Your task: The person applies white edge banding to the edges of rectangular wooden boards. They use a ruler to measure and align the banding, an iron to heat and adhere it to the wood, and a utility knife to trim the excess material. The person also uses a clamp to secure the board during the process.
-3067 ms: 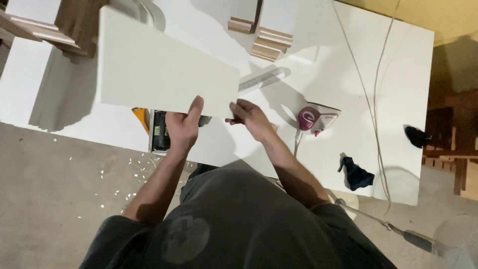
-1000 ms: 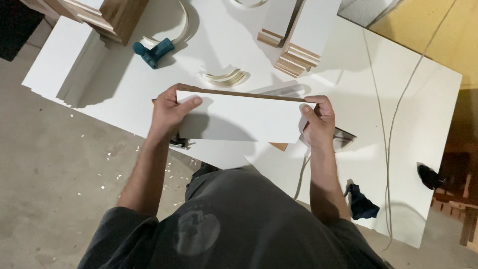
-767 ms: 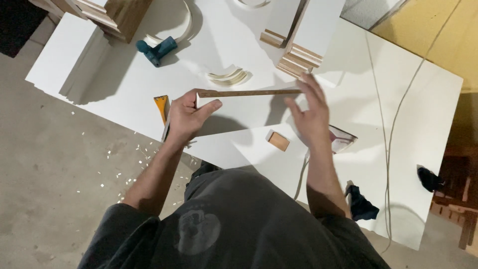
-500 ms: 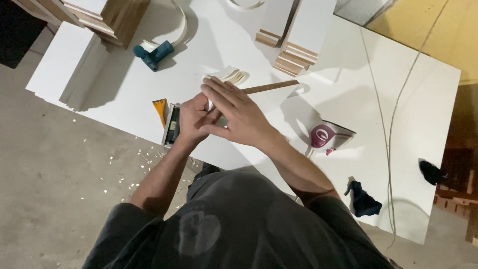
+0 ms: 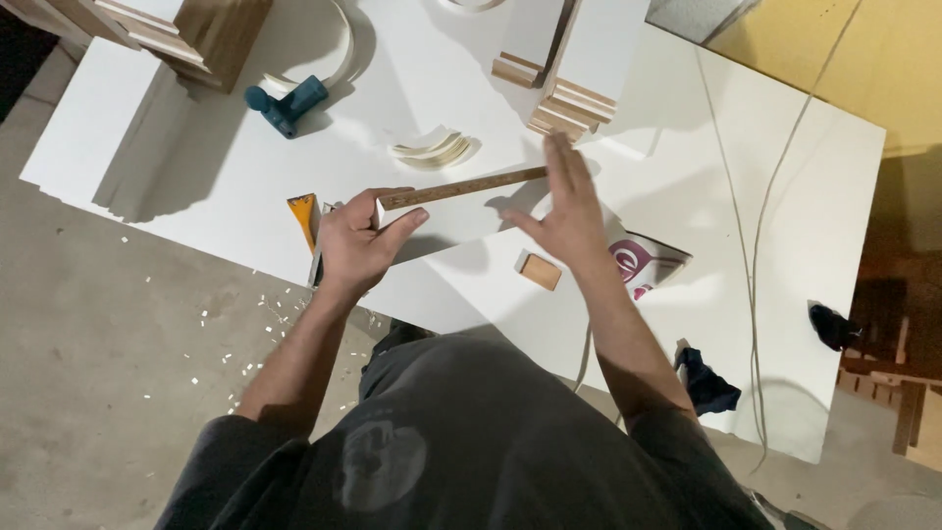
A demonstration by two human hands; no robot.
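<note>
Since half a second ago: the right hand (image 5: 564, 211), which lay across the left hand (image 5: 358, 245), has drawn off to the panel's far end, and the small wooden block (image 5: 539, 270) shows again beneath it.

Head view, left hand: clenched round the near end of the white panel (image 5: 461, 186), thumb on top, fingers curled under it.

Head view, right hand: open and flat, fingers stretched and pressed against the panel's other end; it grasps nothing.

Head view, panel: stands on its long edge on the white table (image 5: 785, 196), seen edge-on so that its brown wooden edge shows, spanning from one hand to the other.

Head view, beside the left hand: a yellow-handled tool (image 5: 304, 211) lies just to its outer side, partly hidden by the knuckles.

Head view, beyond the hands: a stack of curved pale pieces (image 5: 437, 149) just past the panel; farther off a blue power tool (image 5: 285, 103) and stacked moulding pieces (image 5: 564, 98).

Head view, beside the right forearm: a pink and white packet (image 5: 653, 260), close to the wrist; a thin cable (image 5: 751, 245) runs across the table well beyond it.
</note>
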